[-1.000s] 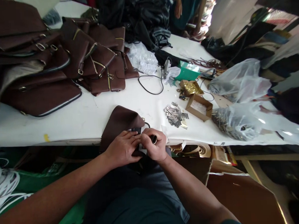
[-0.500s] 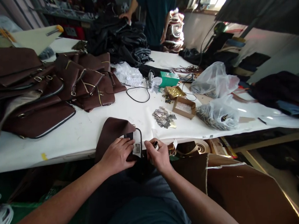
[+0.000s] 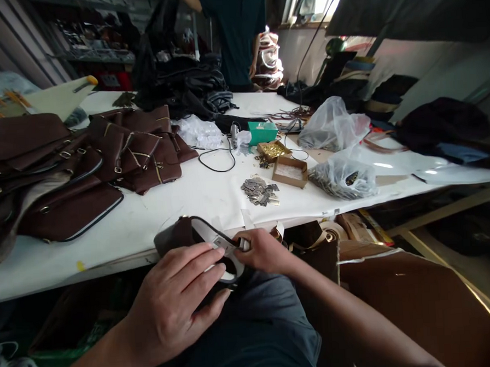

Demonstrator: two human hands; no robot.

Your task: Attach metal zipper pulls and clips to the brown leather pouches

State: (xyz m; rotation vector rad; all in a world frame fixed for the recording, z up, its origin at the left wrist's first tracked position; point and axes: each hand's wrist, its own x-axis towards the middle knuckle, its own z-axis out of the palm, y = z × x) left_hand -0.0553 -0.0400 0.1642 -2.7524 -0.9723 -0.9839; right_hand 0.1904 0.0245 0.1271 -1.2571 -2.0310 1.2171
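Note:
A dark brown leather bag piece [image 3: 174, 236] is at the table's front edge, its pale grey lining and black edging turned towards me. A small metal plate [image 3: 218, 242] shows on the lining. My left hand [image 3: 172, 294] reaches over the piece, fingers stretched out and thumb apart; the fingertips are at the lining, and I cannot tell how firmly they touch. My right hand [image 3: 263, 252] is closed round a small silvery cylindrical tool [image 3: 244, 244] right at the bag's edge. Most of that tool is hidden in the fist.
Loose metal plates [image 3: 258, 191] lie beyond, beside a cardboard box [image 3: 289, 173], a box of gold-coloured fittings [image 3: 273, 150] and clear plastic bags [image 3: 343, 175]. Brown bags [image 3: 140, 150] are heaped left. A cardboard carton [image 3: 402, 290] stands right, below the table. Another person [image 3: 239, 38] stands behind black goods.
The bag piece has turned and tipped, showing its lining more. My left hand has come nearer to me; my right hand has moved to the bag's edge. The other person has lifted black material.

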